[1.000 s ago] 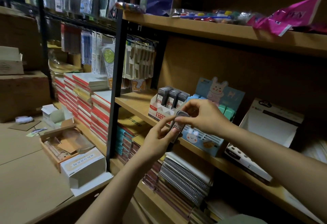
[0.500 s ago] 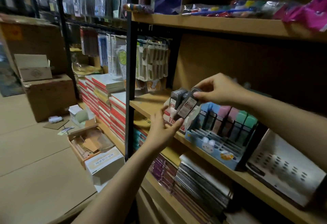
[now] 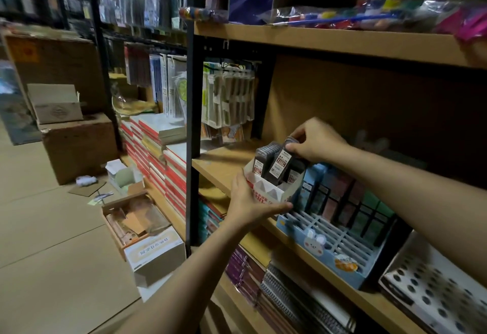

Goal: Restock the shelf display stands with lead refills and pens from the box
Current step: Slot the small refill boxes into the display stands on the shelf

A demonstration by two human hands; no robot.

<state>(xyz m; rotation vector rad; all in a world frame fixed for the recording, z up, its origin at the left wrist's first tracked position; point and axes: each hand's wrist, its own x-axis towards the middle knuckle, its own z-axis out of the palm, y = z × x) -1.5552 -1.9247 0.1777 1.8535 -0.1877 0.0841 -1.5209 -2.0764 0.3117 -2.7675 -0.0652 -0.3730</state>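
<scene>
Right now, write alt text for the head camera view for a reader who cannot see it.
A person's right hand pinches a dark lead refill case into a small white display stand on a wooden shelf, while the left hand holds the stand's front. A blue bunny-printed stand sits just right of it, and open cardboard boxes lie on the floor to the left.

Red-spined stacks of notebooks point(image 3: 155, 149) fill the neighbouring lower shelf. Spiral-bound notebooks point(image 3: 297, 299) lie beneath the wooden shelf board point(image 3: 221, 165). Brown cardboard cartons point(image 3: 79, 146) stand on the tan floor point(image 3: 47, 228). Hanging blister packs point(image 3: 229, 99) crowd the black metal upright point(image 3: 193, 96).
</scene>
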